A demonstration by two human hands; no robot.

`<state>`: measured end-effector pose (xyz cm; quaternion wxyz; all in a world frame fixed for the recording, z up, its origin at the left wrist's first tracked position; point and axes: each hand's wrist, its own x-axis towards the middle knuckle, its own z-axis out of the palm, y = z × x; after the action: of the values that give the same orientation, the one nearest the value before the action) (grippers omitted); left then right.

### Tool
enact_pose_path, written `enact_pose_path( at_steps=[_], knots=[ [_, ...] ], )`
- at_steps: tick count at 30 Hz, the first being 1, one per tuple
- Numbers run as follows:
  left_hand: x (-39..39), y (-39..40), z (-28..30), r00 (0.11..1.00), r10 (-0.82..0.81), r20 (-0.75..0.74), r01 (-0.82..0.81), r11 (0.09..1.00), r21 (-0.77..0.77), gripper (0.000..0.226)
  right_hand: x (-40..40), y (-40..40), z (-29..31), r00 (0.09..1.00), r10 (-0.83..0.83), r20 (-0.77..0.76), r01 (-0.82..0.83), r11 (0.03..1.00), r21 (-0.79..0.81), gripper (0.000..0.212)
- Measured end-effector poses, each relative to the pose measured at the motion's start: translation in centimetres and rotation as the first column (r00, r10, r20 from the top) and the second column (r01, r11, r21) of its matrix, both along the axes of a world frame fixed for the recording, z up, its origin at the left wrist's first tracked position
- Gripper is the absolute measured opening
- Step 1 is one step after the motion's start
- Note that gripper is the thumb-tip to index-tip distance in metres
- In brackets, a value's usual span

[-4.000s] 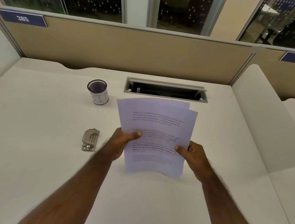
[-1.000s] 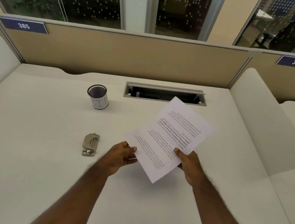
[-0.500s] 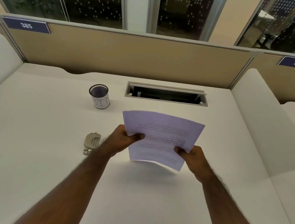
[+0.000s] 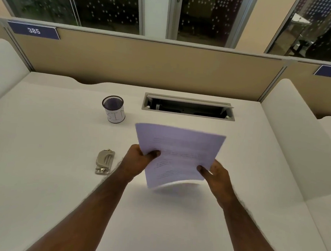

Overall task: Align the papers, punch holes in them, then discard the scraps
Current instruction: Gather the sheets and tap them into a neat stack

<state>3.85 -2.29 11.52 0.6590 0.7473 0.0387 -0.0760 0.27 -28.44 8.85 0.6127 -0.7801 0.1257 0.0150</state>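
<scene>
Both hands hold a stack of printed white papers (image 4: 178, 152) above the middle of the white desk (image 4: 38, 174). My left hand (image 4: 138, 161) grips the stack's left edge, thumb on top. My right hand (image 4: 216, 176) grips its lower right edge. The sheets stand nearly upright, edges together, with the bottom edge curved and off the desk. A small grey metal hole punch (image 4: 104, 161) lies on the desk to the left of my left hand. A black mesh cup with a white label (image 4: 114, 109), the bin, stands farther back on the left.
An open cable slot (image 4: 188, 107) is set into the desk behind the papers. A beige partition (image 4: 145, 64) closes the back, and white side dividers (image 4: 290, 135) flank the desk on both sides.
Four seconds ago the sheets were offset; a second ago the stack was turned diagonally, with my left hand beside its corner. Now both hands hold it squared and near upright, slightly higher than half a second ago.
</scene>
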Motion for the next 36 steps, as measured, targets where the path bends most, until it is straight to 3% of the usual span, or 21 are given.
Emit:
enact_pose_path(
  at_steps=[2, 4, 6, 8, 12, 14, 17, 20, 25, 27, 31, 36],
  knots=[
    [0.1, 0.1, 0.0, 0.992, 0.103, -0.066, -0.114, 0.974, -0.194, 0.016, -0.4, -0.1, -0.3, 0.980, -0.169, -0.103, 0.177, 0.982, 0.072, 0.076],
    [-0.1, 0.1, -0.6, 0.973, 0.143, -0.182, -0.205, 0.898, -0.389, 0.027, -1.1, 0.0, -1.1, 0.957, -0.123, -0.261, 0.194, 0.944, 0.266, 0.082],
    [-0.7, -0.4, -1.8, 0.953, 0.114, -0.281, -0.245, 0.836, -0.491, 0.031, -1.9, 0.6, -1.5, 0.954, 0.040, -0.298, 0.096, 0.898, 0.430, 0.056],
    [-1.6, -0.7, -2.9, 0.928, 0.076, -0.366, -0.259, 0.835, -0.486, 0.031, -2.2, 1.1, -1.7, 0.965, 0.068, -0.253, 0.073, 0.858, 0.509, 0.035],
    [-1.3, 1.6, -4.0, 0.906, 0.055, -0.420, -0.266, 0.845, -0.464, 0.036, -1.8, 0.0, -1.4, 0.981, -0.010, -0.196, 0.080, 0.934, 0.348, 0.022],
    [-0.4, 3.7, -3.8, 0.917, 0.073, -0.393, -0.249, 0.874, -0.418, 0.035, -1.5, -1.4, -1.2, 0.986, -0.007, -0.166, 0.047, 0.971, 0.236, 0.017],
    [0.3, 6.2, -2.5, 0.956, -0.070, -0.284, 0.007, 0.976, -0.219, 0.032, -1.2, -2.7, -0.1, 0.993, 0.040, -0.108, -0.017, 0.978, 0.207, 0.023],
    [0.5, 6.6, -0.8, 0.962, -0.177, -0.208, 0.168, 0.984, -0.061, 0.059, -0.5, -3.1, 0.7, 0.995, 0.081, -0.058, -0.071, 0.985, 0.157, 0.017],
    [0.8, 6.4, 0.1, 0.990, -0.121, -0.069, 0.126, 0.989, 0.077, 0.019, 0.2, -3.1, 0.9, 0.998, 0.052, -0.017, -0.050, 0.993, 0.107, 0.019],
    [0.3, 5.8, -0.2, 0.990, -0.130, -0.061, 0.140, 0.967, 0.211, 0.007, 0.0, -3.0, 0.1, 0.999, 0.032, -0.023, -0.030, 0.997, 0.078, 0.020],
    [-1.0, 5.4, -2.2, 0.993, -0.102, -0.065, 0.119, 0.921, 0.371, 0.029, -0.4, -2.9, -1.2, 0.998, 0.042, -0.055, -0.039, 0.998, 0.050, 0.021],
    [-1.0, 5.4, -2.5, 0.998, -0.056, -0.016, 0.058, 0.917, 0.394, 0.011, 0.4, -3.0, -0.9, 0.999, 0.024, -0.035, -0.023, 0.999, 0.031, 0.017]
  ],
)
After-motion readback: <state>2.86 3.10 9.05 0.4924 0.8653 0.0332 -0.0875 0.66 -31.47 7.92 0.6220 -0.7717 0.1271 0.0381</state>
